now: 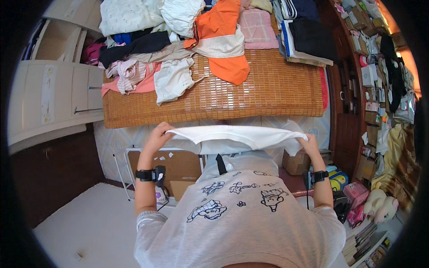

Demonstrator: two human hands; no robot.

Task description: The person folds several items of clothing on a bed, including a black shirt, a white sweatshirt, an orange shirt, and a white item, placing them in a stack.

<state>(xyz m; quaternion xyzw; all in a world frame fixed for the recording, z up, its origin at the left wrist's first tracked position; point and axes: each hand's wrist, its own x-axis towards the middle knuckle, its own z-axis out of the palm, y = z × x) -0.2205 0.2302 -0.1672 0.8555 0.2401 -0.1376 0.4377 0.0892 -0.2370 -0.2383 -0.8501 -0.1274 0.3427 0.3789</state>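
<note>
A white garment point(232, 135), perhaps a shirt, is stretched out sideways in front of my body. My left hand point(159, 133) pinches its left end, and my right hand point(308, 144) grips the other end. Between the two hands the cloth sags a little, with a curved edge along its middle. Both arms reach forward, each wearing a black band at the wrist. Just beyond the garment lies a bed with a brown bamboo mat point(268, 96). The cloth hangs short of the mat's near edge, apart from it.
On the mat lie an orange garment point(225, 33), a white top point(173, 80), pink striped clothing point(129, 73), and folded stacks with a black piece point(311, 38) on top. White cabinets point(58, 91) stand left. Crowded shelves point(373, 80) line the right. A cardboard box point(296, 161) sits below.
</note>
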